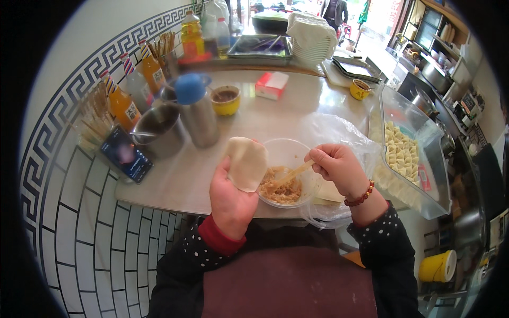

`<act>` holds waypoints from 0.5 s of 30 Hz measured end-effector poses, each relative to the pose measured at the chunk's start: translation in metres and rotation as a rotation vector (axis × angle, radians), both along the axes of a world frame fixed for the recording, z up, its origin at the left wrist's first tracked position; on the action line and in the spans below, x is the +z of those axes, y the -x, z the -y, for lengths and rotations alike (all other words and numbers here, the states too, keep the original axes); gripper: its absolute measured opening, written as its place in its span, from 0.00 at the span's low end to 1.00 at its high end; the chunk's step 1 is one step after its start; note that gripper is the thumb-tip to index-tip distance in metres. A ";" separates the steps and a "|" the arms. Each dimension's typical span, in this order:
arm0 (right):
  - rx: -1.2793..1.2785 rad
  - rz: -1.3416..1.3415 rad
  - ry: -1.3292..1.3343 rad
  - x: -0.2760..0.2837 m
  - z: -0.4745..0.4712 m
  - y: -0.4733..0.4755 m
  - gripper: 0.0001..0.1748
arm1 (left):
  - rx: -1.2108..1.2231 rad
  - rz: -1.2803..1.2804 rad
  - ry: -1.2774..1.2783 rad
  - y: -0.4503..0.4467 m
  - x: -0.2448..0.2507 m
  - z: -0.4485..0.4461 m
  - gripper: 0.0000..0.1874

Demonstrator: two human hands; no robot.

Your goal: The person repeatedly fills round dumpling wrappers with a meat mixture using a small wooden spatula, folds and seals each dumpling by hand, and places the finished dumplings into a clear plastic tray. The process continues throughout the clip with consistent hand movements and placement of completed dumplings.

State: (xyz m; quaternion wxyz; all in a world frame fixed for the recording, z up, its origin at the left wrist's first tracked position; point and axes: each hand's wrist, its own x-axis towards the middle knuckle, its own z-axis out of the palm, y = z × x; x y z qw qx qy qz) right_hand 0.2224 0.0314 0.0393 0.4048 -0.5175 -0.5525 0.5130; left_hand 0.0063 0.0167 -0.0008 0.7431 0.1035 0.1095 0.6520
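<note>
A flat stack of pale dough wrappers (247, 163) lies across the palm and fingers of my left hand (232, 202), beside a clear plastic bowl (292, 149). Minced filling (283, 191) covers the bowl's bottom. My right hand (333, 165) grips a flat wooden stick (296, 171), its lower end down in the filling. More wrappers (329, 193) rest in a clear plastic bag (338, 133) to the bowl's right, partly under my right wrist. Rows of folded dumplings (399, 153) fill part of a clear plastic bin (435, 175) on the right.
On the left stand a steel pot (159, 129), a blue-lidded steel flask (201, 115), bottles of orange drink (123, 105) and a propped phone (126, 154). Farther back are a yellow bowl (226, 101) of dark sauce, a tissue pack (272, 85) and cloth-covered stacked plates (312, 47).
</note>
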 end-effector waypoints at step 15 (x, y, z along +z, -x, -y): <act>-0.123 -0.260 -0.049 0.026 0.007 -0.010 0.12 | -0.132 -0.022 0.016 0.001 0.015 0.003 0.23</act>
